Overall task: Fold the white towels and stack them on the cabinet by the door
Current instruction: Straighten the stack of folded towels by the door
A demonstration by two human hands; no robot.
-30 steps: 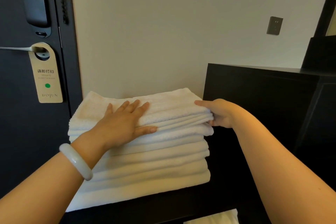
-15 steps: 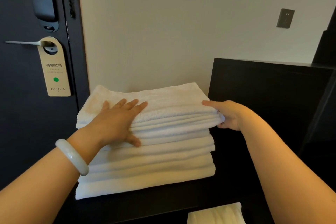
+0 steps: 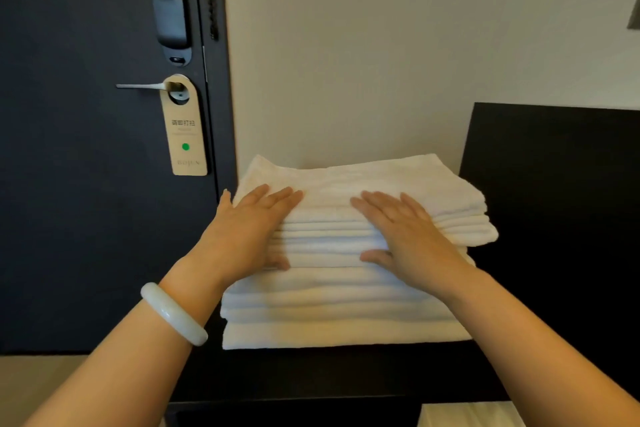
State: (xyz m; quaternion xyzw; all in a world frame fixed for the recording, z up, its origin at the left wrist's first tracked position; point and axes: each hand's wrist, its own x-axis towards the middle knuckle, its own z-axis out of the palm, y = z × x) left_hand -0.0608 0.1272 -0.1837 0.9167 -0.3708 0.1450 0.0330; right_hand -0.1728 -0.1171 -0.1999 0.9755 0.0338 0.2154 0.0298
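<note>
A stack of several folded white towels (image 3: 332, 305) sits on the black cabinet (image 3: 311, 374) beside the dark door (image 3: 86, 184). My left hand (image 3: 249, 232) lies flat on the front left of the top towel, fingers straight, thumb down the stack's front. My right hand (image 3: 405, 236) presses flat on the top towel to the right of centre, its thumb against the front folds. A pale bangle (image 3: 173, 314) circles my left wrist.
A taller black cabinet panel (image 3: 554, 201) rises right of the stack. The door carries a lever handle (image 3: 142, 86), a hanging card (image 3: 185, 128) and an electronic lock (image 3: 171, 24). Another white towel (image 3: 467, 414) shows at the bottom edge. The beige wall (image 3: 381, 62) stands behind.
My right hand left the stack's right edge and moved onto the top towel, now lying flat. The left hand stayed flat on top. The view shifted right, so the door shows more.
</note>
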